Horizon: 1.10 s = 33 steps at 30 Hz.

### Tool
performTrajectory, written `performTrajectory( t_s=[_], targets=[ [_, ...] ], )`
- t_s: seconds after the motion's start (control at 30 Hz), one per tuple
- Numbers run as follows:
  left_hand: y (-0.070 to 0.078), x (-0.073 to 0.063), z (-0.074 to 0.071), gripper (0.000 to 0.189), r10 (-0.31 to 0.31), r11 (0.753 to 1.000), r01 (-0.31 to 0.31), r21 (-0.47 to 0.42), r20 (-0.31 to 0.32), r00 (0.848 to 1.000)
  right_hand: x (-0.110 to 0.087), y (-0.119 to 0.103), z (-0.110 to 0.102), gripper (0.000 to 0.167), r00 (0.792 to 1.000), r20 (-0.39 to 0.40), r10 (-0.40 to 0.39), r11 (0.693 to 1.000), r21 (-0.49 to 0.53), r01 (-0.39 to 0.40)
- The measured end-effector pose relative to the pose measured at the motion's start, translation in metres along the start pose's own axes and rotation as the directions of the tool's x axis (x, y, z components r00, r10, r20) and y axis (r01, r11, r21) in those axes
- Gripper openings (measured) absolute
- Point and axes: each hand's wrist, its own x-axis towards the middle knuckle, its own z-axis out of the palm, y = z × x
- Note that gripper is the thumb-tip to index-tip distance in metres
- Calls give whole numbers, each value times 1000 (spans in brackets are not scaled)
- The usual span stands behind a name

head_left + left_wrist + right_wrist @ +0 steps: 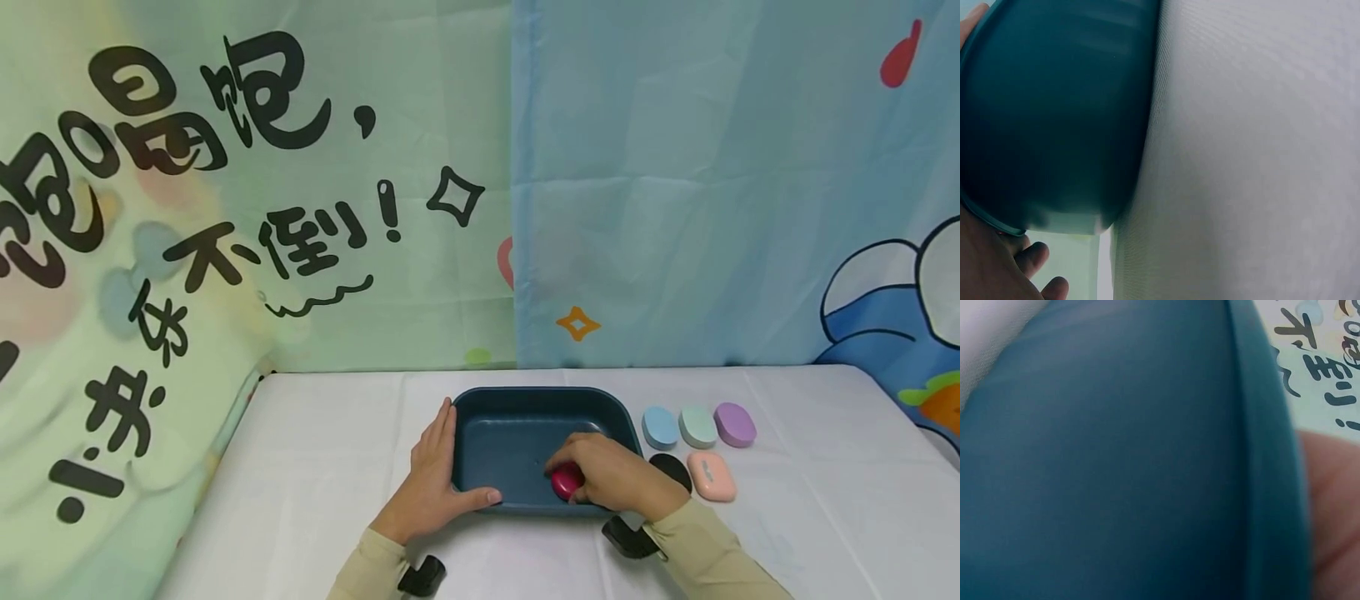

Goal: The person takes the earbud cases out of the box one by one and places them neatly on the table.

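A dark teal rectangular tray lies on the white table, and its outer wall fills much of the left wrist view. My left hand rests against the tray's left side, fingers straight along the edge and thumb stretched over the front rim. Inside the tray, toward the front right, my right hand pinches a small glossy red round object between curled fingers and thumb. In the right wrist view the tray wall hides that object, and only part of the hand shows past the rim.
Right of the tray sit a light blue rounded piece, a mint one, a purple one and a pink one. A black round piece is partly hidden by my right forearm. Printed curtains hang behind the table.
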Motion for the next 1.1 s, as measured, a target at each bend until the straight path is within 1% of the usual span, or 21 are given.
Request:
performTrajectory(
  t_s=[0.13, 0.33, 0.5, 0.63, 0.87, 1.1],
  targets=[
    [0, 0, 0, 120, 1, 1000, -1, -2, 2, 1000, -1, -1, -1, 37, 1000, -10, 5, 1000, -13, -5],
    [-1, -1, 0, 120, -2, 1000, 2, 1, -2, 1000, -3, -8, -3, 35, 996, -43, 72, 997, -23, -73],
    [-1, 0, 0, 120, -4, 1000, 4, 5, -3, 1000, -6, -10, -5, 35, 991, -85, 107, 993, -41, -111],
    [-1, 0, 1, 120, -2, 1000, 2, 4, -1, 1000, -10, -14, -7, 36, 983, -120, 137, 988, -58, -145],
    [-2, 1, 2, 120, -3, 1000, 3, 1, 5, 1000, -16, -19, -10, 39, 970, -195, 143, 981, -104, -166],
    [-2, 0, 2, 119, -4, 1000, 4, 0, 2, 1000, -25, -21, -11, 41, 950, -259, 172, 972, -113, -207]
  ],
)
